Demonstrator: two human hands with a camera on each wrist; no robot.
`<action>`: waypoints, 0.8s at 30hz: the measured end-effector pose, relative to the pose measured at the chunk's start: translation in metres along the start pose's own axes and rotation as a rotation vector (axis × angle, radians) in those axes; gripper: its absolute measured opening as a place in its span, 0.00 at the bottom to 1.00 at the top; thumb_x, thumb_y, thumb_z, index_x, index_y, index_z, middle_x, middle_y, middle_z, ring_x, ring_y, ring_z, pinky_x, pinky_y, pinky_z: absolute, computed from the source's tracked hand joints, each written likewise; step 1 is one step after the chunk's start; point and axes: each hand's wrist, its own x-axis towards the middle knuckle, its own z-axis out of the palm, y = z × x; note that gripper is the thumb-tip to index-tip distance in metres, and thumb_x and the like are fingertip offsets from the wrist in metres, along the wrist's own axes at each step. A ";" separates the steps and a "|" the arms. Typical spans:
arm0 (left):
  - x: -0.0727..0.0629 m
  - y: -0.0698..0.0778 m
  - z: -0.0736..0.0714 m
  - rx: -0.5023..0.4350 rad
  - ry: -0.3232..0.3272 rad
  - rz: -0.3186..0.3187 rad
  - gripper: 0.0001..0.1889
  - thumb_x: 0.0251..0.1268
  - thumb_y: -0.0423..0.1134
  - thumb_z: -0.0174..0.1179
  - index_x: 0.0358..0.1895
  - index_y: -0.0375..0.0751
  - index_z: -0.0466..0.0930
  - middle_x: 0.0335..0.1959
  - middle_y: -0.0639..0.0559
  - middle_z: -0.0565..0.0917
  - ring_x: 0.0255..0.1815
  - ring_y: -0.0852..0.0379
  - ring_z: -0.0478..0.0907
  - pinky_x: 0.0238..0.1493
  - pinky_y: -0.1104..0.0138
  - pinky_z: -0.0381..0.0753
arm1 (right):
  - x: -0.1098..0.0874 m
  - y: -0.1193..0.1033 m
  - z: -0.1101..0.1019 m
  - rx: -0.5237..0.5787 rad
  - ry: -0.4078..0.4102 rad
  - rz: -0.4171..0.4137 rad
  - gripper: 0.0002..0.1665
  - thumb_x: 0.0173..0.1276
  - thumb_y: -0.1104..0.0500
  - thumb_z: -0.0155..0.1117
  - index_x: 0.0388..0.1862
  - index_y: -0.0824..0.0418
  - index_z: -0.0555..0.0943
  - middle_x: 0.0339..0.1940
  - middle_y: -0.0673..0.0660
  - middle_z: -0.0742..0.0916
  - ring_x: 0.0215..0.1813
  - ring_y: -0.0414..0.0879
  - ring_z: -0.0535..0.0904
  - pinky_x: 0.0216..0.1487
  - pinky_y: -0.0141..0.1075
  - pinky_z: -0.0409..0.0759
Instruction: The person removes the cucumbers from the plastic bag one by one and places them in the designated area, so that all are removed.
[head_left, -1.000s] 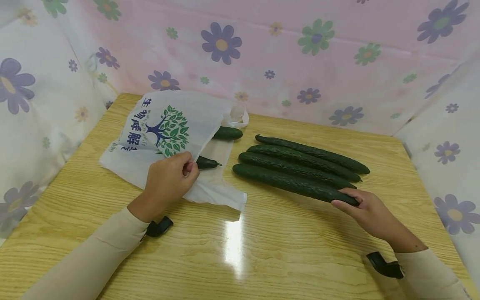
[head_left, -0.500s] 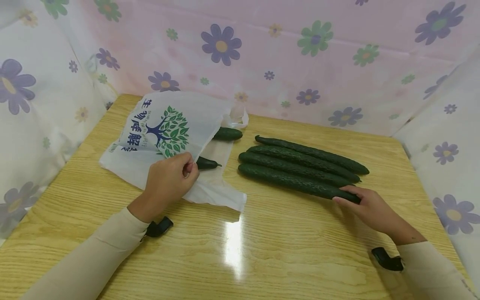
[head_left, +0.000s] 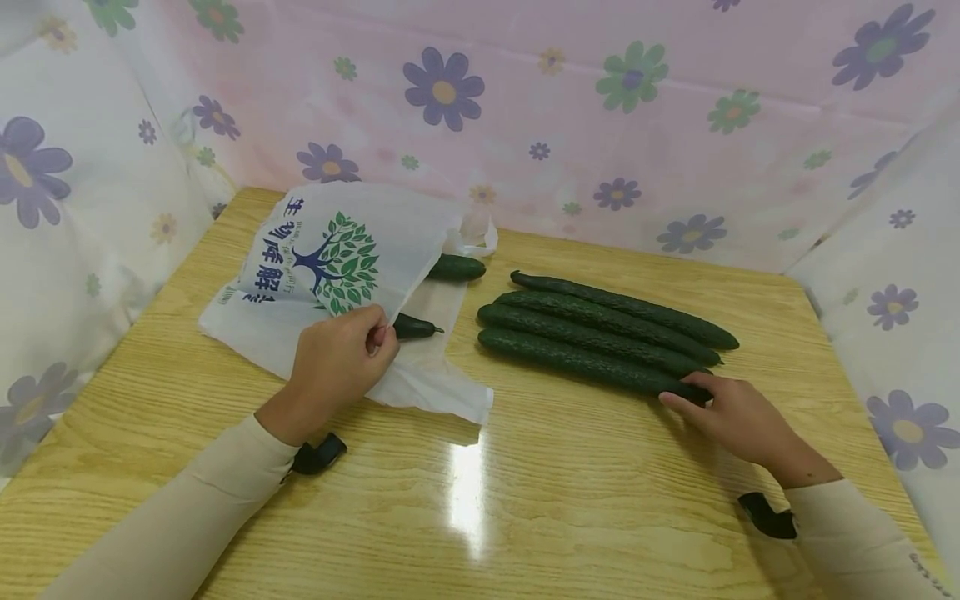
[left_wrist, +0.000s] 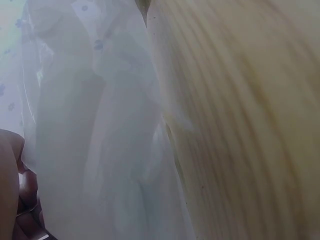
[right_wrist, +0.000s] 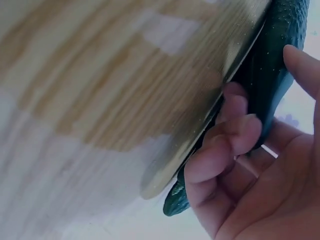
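My left hand pinches the open edge of a white plastic bag printed with a green tree. From the bag's mouth stick out the ends of two cucumbers, a farther one and a nearer one. To the right, my right hand holds the right end of the nearest cucumber in a row. Thumb and fingers lie around that dark green end in the right wrist view. The left wrist view shows mostly the bag's pale film, with part of the left hand at its edge.
Behind the held cucumber, several more long cucumbers lie side by side on the wooden table. A flowered pink curtain hangs at the back, with white flowered cloth at both sides.
The nearest cucumber has shifted slightly right and come to lie against the row. My right hand has since slid a little left along its end. The left hand and bag have stayed still.
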 end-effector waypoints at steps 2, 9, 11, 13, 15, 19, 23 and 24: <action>0.000 0.000 0.000 -0.001 0.000 0.000 0.12 0.60 0.38 0.57 0.20 0.47 0.67 0.15 0.56 0.68 0.14 0.61 0.62 0.15 0.69 0.56 | 0.000 -0.001 0.000 -0.012 0.006 0.013 0.44 0.73 0.36 0.54 0.65 0.75 0.72 0.30 0.52 0.87 0.30 0.43 0.83 0.35 0.48 0.81; 0.000 0.000 0.001 -0.003 0.010 -0.001 0.12 0.59 0.37 0.57 0.20 0.46 0.67 0.14 0.56 0.67 0.14 0.61 0.61 0.15 0.69 0.55 | -0.007 -0.010 -0.005 -0.154 0.076 0.036 0.43 0.69 0.31 0.55 0.60 0.68 0.78 0.41 0.64 0.87 0.30 0.47 0.83 0.22 0.42 0.74; 0.000 0.000 0.001 -0.005 0.012 0.001 0.12 0.60 0.37 0.57 0.20 0.47 0.67 0.14 0.56 0.68 0.14 0.61 0.61 0.15 0.69 0.56 | -0.011 -0.016 -0.008 -0.220 0.151 0.024 0.40 0.68 0.32 0.58 0.56 0.66 0.80 0.45 0.68 0.86 0.25 0.46 0.79 0.17 0.40 0.69; 0.000 0.000 0.001 -0.007 0.014 0.001 0.12 0.60 0.37 0.57 0.20 0.47 0.67 0.14 0.56 0.68 0.14 0.61 0.61 0.15 0.69 0.55 | -0.013 -0.022 -0.010 -0.267 0.244 -0.001 0.35 0.68 0.35 0.61 0.52 0.65 0.82 0.44 0.69 0.85 0.20 0.44 0.74 0.15 0.38 0.64; 0.000 0.000 0.000 -0.007 0.012 0.000 0.12 0.60 0.37 0.56 0.20 0.47 0.67 0.15 0.56 0.68 0.14 0.61 0.62 0.15 0.69 0.55 | -0.013 -0.029 -0.010 -0.295 0.355 -0.047 0.30 0.67 0.39 0.65 0.49 0.66 0.83 0.43 0.68 0.85 0.16 0.42 0.70 0.13 0.37 0.61; 0.000 0.000 0.000 -0.006 0.010 -0.005 0.12 0.60 0.38 0.56 0.20 0.47 0.67 0.15 0.56 0.68 0.13 0.61 0.62 0.14 0.69 0.55 | -0.007 -0.048 -0.009 -0.269 0.488 -0.145 0.22 0.67 0.48 0.67 0.47 0.65 0.84 0.40 0.64 0.84 0.17 0.40 0.68 0.14 0.34 0.60; 0.000 -0.001 0.000 -0.006 0.008 -0.006 0.12 0.60 0.38 0.56 0.20 0.48 0.67 0.15 0.56 0.68 0.13 0.61 0.62 0.14 0.68 0.56 | 0.003 -0.073 -0.004 -0.206 0.501 -0.222 0.18 0.68 0.51 0.66 0.48 0.63 0.84 0.41 0.61 0.85 0.25 0.44 0.75 0.20 0.37 0.69; 0.000 -0.001 0.000 -0.006 0.008 -0.006 0.12 0.60 0.38 0.56 0.20 0.48 0.67 0.15 0.56 0.68 0.13 0.61 0.62 0.14 0.68 0.56 | 0.006 -0.080 -0.002 -0.191 0.502 -0.245 0.17 0.68 0.52 0.66 0.49 0.63 0.84 0.42 0.61 0.85 0.29 0.47 0.78 0.23 0.40 0.73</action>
